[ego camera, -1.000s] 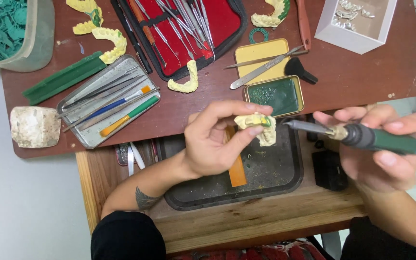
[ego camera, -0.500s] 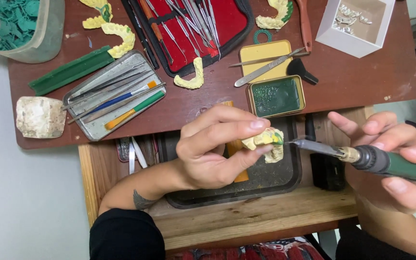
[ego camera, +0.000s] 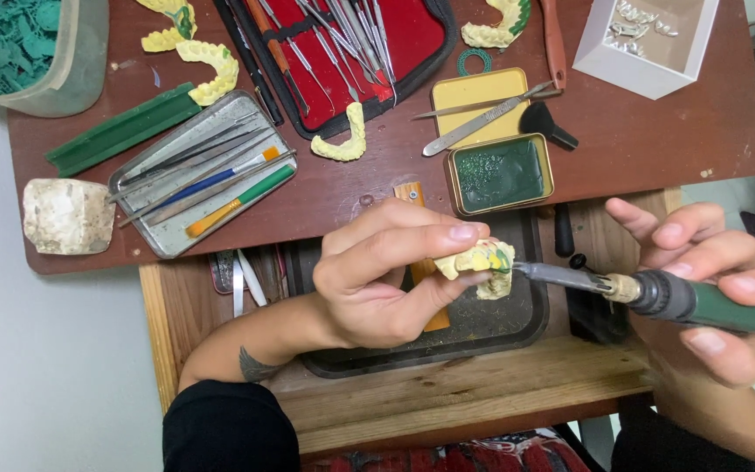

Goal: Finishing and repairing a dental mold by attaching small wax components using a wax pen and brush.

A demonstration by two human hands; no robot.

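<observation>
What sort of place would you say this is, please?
Probably a dental lab bench: yellow tooth casts lie about, metal instruments fill a red case, and the hands work green wax onto a cast with a heated tool.

The dental cast (ego camera: 481, 266) sits between left hand (ego camera: 377, 280) and right hand (ego camera: 709, 288), seemingly above the tray (ego camera: 500, 328).

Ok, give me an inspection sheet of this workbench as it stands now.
Surface: reddish-brown table above a wooden bench holding a dark tray.
Job's things: yellow dental cast with green wax; green-handled heated tool, its tip at the cast.
Clutter: red instrument case, metal tool tray, open tin of green wax, spare casts, white box, tub of green scraps.
Hands: left hand pinches the cast; right hand grips the tool.
Cables: nothing seen.
Surroundings: pale floor.
</observation>
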